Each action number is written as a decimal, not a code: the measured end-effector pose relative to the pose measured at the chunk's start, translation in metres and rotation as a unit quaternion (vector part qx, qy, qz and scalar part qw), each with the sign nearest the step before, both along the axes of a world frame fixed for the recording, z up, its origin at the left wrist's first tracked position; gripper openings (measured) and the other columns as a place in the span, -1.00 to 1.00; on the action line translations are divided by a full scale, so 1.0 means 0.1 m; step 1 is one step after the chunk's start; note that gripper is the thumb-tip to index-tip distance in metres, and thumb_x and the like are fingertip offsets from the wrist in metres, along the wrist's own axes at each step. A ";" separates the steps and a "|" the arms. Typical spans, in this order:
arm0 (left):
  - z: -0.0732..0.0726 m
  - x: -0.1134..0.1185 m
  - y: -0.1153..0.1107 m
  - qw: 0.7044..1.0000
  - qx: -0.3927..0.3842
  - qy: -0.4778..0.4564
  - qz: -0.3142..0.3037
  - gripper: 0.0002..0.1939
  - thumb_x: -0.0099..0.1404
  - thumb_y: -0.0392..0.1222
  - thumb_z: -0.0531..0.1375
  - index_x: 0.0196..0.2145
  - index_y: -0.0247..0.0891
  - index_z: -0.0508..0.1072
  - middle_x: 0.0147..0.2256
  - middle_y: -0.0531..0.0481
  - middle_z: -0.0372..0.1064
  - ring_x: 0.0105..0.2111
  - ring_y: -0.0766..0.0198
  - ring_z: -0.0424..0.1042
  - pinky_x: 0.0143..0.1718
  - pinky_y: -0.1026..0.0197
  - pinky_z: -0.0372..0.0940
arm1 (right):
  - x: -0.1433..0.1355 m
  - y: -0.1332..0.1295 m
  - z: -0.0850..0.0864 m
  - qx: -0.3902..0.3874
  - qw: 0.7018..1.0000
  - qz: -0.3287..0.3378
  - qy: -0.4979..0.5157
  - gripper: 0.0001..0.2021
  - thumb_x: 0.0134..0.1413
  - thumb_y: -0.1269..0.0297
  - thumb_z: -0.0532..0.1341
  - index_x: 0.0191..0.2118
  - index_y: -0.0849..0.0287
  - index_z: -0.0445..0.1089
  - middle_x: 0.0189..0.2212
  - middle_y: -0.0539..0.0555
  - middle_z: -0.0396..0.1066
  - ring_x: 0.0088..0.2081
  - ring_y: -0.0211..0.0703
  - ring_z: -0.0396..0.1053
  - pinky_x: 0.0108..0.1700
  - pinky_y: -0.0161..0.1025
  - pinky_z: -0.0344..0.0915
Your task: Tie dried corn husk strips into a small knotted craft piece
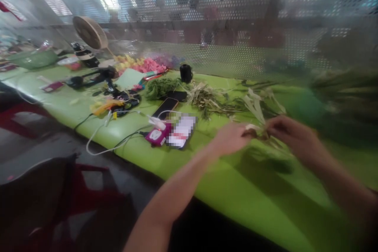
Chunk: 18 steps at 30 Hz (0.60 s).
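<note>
Both hands meet over the right part of the table (230,197). Left hand (232,138): thumb and fingers closed on the lower end of the pale strips (255,106). Right hand (292,134): fingertips pinched on the same gathered end, just beside the left; exact finger contact blurred. The strips fan upward from the grip, above the table; some blurred green matter (273,160) shows below the hands. Beyond the grip, toward the wall (189,27), lies a loose heap of dry stalks (206,96), with a green heap (162,86) to its left and a black mug (186,73) upright behind them. Nearer the left forearm: a lit phone (181,130), a magenta adapter (158,134) at its left edge with a white plug and cables, and a dark phone (165,108) just behind. Farther left: yellow and pink pieces (141,64), a pale green sheet (130,78), a round fan (90,32), a green bowl (34,58). Red stools (91,189) stand on the floor, partly in shadow.
</note>
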State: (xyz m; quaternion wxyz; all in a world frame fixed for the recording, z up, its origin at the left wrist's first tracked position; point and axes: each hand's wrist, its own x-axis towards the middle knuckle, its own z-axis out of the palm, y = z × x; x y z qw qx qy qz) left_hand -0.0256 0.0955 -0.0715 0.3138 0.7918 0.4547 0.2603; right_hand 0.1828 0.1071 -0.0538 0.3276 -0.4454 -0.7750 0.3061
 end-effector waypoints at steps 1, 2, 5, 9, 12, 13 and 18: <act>-0.01 -0.01 0.00 1.000 -0.002 -0.023 0.006 -0.72 0.35 -0.17 0.03 -0.18 -0.22 0.53 -0.23 -0.03 0.54 -0.25 0.25 0.46 -0.18 0.20 0.32 | -0.03 -0.02 0.03 -0.029 0.999 -0.012 0.023 -0.87 0.18 0.18 0.20 -0.32 0.10 0.40 -0.43 0.02 0.47 -0.37 -0.18 0.42 -0.29 -0.27 0.31; -0.01 -0.01 0.01 0.999 -0.006 -0.051 0.007 -0.73 0.35 -0.18 0.04 -0.19 -0.24 0.52 -0.21 -0.04 0.54 -0.24 0.26 0.46 -0.16 0.20 0.32 | -0.05 -0.04 0.07 -0.049 0.998 -0.027 0.042 -0.87 0.14 0.18 0.22 -0.33 0.10 0.41 -0.44 0.01 0.47 -0.38 -0.17 0.42 -0.30 -0.26 0.32; -0.02 -0.01 0.00 0.993 -0.032 -0.109 -0.009 -0.76 0.35 -0.20 0.05 -0.20 -0.28 0.51 -0.19 -0.04 0.53 -0.23 0.30 0.46 -0.17 0.24 0.31 | -0.13 -0.06 0.15 -0.084 0.990 -0.083 0.078 -0.93 0.04 0.25 0.24 -0.37 0.11 0.41 -0.51 0.00 0.43 -0.44 -0.16 0.38 -0.35 -0.24 0.31; -0.01 0.03 -0.06 0.996 -0.040 -0.074 -0.010 -0.76 0.35 -0.18 0.07 -0.17 -0.27 0.50 -0.31 -0.03 0.52 -0.36 0.32 0.43 -0.29 0.24 0.29 | -0.22 -0.05 0.19 -0.117 0.978 -0.149 0.092 -0.99 -0.07 0.32 0.24 -0.45 0.11 0.39 -0.56 0.00 0.36 -0.47 -0.17 0.32 -0.36 -0.22 0.31; -0.02 0.07 -0.12 0.999 -0.017 -0.042 0.011 -0.73 0.37 -0.13 0.05 -0.17 -0.22 0.51 -0.39 0.00 0.49 -0.42 0.32 0.41 -0.33 0.24 0.27 | -0.27 -0.05 0.20 -0.122 0.973 -0.179 0.077 -0.94 -0.14 0.27 0.27 -0.44 0.09 0.42 -0.53 0.02 0.38 -0.48 -0.17 0.28 -0.40 -0.23 0.28; -0.02 0.08 -0.13 0.999 -0.008 -0.042 0.010 -0.72 0.38 -0.10 0.04 -0.17 -0.21 0.52 -0.39 0.00 0.49 -0.42 0.32 0.41 -0.34 0.24 0.27 | -0.28 -0.05 0.21 -0.126 0.972 -0.186 0.072 -0.92 -0.15 0.25 0.28 -0.44 0.07 0.43 -0.52 0.02 0.38 -0.48 -0.17 0.27 -0.42 -0.24 0.26; -0.04 0.09 -0.16 0.998 0.032 -0.043 -0.015 -0.67 0.41 0.00 0.01 -0.16 -0.16 0.52 -0.38 0.03 0.50 -0.40 0.32 0.44 -0.36 0.27 0.26 | -0.25 -0.07 0.20 -0.149 0.966 -0.194 0.084 -0.89 -0.16 0.16 0.32 -0.47 0.03 0.45 -0.54 0.04 0.39 -0.51 -0.17 0.27 -0.44 -0.23 0.27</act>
